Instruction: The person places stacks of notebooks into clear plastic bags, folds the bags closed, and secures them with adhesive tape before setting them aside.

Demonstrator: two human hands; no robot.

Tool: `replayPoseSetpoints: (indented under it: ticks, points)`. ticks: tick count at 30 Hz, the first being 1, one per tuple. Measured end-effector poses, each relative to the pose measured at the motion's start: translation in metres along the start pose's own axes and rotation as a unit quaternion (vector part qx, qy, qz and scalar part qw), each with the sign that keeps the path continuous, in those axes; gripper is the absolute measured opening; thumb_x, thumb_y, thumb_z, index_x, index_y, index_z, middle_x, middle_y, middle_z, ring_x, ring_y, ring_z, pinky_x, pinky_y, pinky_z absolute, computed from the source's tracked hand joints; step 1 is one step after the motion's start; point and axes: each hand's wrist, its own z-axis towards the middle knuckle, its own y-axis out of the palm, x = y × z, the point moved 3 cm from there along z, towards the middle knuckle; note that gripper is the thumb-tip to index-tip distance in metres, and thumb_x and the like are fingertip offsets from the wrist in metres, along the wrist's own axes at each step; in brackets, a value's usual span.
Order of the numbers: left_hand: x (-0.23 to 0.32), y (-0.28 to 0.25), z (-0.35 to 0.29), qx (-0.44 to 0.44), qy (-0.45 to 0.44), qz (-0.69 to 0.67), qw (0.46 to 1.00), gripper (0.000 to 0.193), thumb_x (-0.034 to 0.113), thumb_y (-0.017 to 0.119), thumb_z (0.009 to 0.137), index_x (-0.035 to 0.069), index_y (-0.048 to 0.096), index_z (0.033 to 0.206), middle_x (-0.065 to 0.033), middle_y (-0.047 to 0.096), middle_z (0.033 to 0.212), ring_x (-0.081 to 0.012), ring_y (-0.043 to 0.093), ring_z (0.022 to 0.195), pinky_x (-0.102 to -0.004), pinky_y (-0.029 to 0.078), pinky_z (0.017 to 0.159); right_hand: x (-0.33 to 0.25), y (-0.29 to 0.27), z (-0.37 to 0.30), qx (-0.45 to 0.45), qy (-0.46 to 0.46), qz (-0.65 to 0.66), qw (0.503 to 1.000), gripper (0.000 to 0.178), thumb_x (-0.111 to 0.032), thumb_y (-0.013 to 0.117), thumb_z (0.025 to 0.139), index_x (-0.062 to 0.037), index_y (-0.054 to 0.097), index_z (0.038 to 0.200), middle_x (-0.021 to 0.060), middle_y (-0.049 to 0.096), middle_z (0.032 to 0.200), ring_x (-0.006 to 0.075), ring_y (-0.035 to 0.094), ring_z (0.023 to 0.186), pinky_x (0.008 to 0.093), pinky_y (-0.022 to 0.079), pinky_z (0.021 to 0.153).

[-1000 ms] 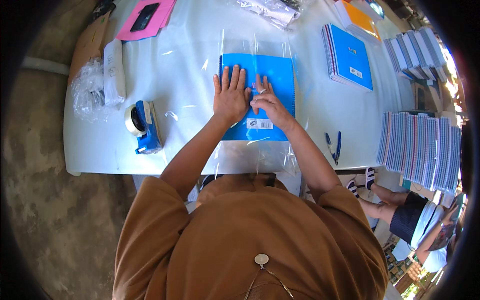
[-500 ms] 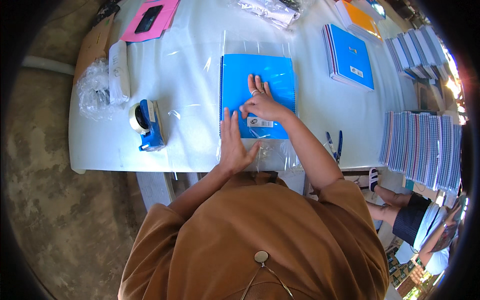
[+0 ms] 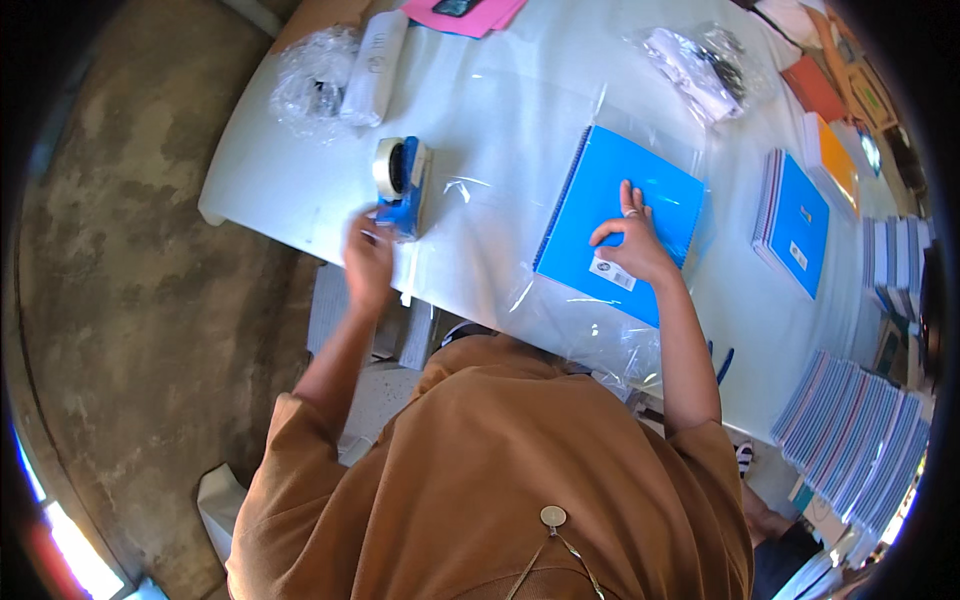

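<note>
A blue spiral-bound notebook (image 3: 655, 180) with a white label lies slanted on a clear plastic sheet (image 3: 600, 345). My right hand (image 3: 635, 245) rests on its cover, middle fingers stretched out and thumb and forefinger bent, holding nothing. Over to the left stands a blue tape dispenser (image 3: 412, 190) with a roll of pale tape. At its near end is my left hand (image 3: 368, 262), fingers bent together and slightly blurred. Whatever its fingertips pinch is too small to make out.
Stacked blue notebooks (image 3: 800, 225) and a large stack of spiral-bound books (image 3: 850, 440) stand at right. A blue pen-like tool (image 3: 724, 365) lies beside my right forearm. Crumpled clear plastic (image 3: 315, 85), a white roll (image 3: 375, 70) and pink sheets (image 3: 470, 15) are at the far left.
My left hand has left the notebook's near-left side and reached the tape dispenser. My right hand stays on the cover. The view has turned, so the table appears slanted.
</note>
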Motion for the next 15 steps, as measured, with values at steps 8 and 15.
replayPoseSetpoints:
  ticks: [8,15]
  points:
    - [-0.060,-0.022,0.054,-0.267,-0.354,-0.061,0.894,0.033,0.037,0.054,0.088,0.010,0.062,0.105,-0.0015,0.052,0.090,-0.0125,0.046,0.075,-0.0246,0.039,0.060,-0.006,-0.004,0.006,0.081,0.031,0.040,0.995,0.075,-0.015,0.081,0.055,-0.0136,0.042,0.120,0.0183,0.022,0.147,0.0343,0.016,0.138,0.0448,0.018,0.110]
    - [-0.103,-0.047,-0.030,-0.287,-0.249,-0.376,0.845,0.013,0.017,0.057,0.084,0.015,0.070,0.081,-0.0089,0.050,0.131,-0.0273,0.052,0.112,-0.0408,0.038,0.097,-0.001,-0.009,0.000,0.083,0.026,0.012,0.996,0.077,-0.020,0.082,0.056,-0.0138,0.043,0.123,0.0156,0.023,0.147,0.0310,0.019,0.137,0.0457,0.023,0.106]
